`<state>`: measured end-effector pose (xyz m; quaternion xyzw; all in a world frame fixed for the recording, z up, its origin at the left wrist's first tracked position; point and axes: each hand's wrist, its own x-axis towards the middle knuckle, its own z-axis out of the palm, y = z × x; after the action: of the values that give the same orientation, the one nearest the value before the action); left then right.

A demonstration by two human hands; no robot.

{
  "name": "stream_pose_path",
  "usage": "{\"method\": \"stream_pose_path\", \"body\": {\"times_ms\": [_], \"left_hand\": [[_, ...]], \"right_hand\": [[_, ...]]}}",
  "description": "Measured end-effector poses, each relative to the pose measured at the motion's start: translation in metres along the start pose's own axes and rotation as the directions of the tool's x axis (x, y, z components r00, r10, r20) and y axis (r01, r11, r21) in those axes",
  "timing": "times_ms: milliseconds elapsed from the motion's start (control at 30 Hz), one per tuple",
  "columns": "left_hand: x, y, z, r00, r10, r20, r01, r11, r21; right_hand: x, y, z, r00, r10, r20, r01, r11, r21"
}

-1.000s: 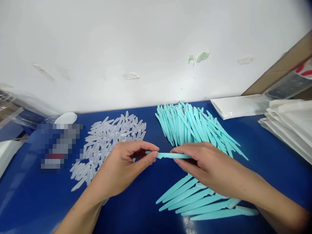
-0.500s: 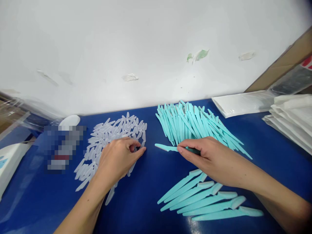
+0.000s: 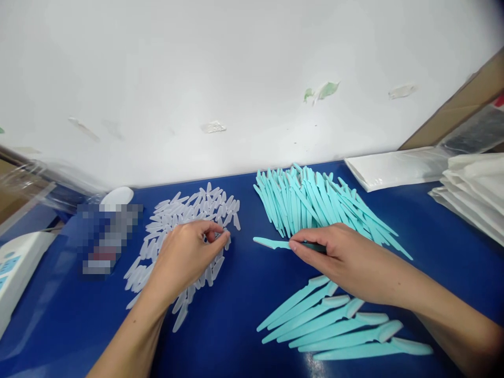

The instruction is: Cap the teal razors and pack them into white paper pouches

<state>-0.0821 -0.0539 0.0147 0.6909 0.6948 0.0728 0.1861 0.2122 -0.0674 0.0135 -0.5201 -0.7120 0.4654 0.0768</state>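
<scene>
Between thumb and fingers, my right hand (image 3: 334,252) grips a turquoise eyebrow razor (image 3: 271,243) by its handle, its blade end pointing left. My left hand (image 3: 192,249) is over a pile of translucent blade caps (image 3: 169,212), thumb and forefinger pinched on one small cap (image 3: 227,241), mostly hidden by the fingers. Behind my right hand lies a heap of turquoise razors (image 3: 303,197), handles toward me. Nearer to me, several razors (image 3: 334,320) are fanned out, with translucent covers on their blade ends.
The blue table (image 3: 232,325) meets a white wall (image 3: 236,68) at the back. White plastic bags (image 3: 476,189) are stacked at the right. A white device (image 3: 23,268) stands at the left edge, near a white round object (image 3: 117,198) and a blurred-out patch.
My left hand has drawn slightly left, its fingers now closed together on a cap. My right hand keeps the razor in nearly the same place. The view has shifted slightly.
</scene>
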Motion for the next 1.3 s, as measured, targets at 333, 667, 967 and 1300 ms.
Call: {"method": "stream_pose_path", "body": {"times_ms": [333,667,967,1300], "left_hand": [[-0.002,0.015,0.011,0.994,0.005,0.109,0.003,0.998,-0.068],[0.001,0.006,0.019,0.984,-0.048,0.174,0.179,0.386,-0.905],[-0.004,0.017,0.029,0.992,-0.117,0.051,0.088,0.334,-0.938],[-0.011,0.026,0.037,0.996,-0.064,0.066,0.083,0.339,-0.937]], "right_hand": [[-0.002,-0.003,0.000,1.000,-0.006,0.002,0.006,1.000,-0.014],[0.000,-0.003,0.000,1.000,0.019,0.012,-0.019,0.999,0.029],[-0.001,0.000,-0.003,1.000,0.021,-0.019,-0.020,0.998,0.065],[-0.001,-0.002,-0.003,0.999,0.035,0.005,-0.036,0.993,0.109]]}}
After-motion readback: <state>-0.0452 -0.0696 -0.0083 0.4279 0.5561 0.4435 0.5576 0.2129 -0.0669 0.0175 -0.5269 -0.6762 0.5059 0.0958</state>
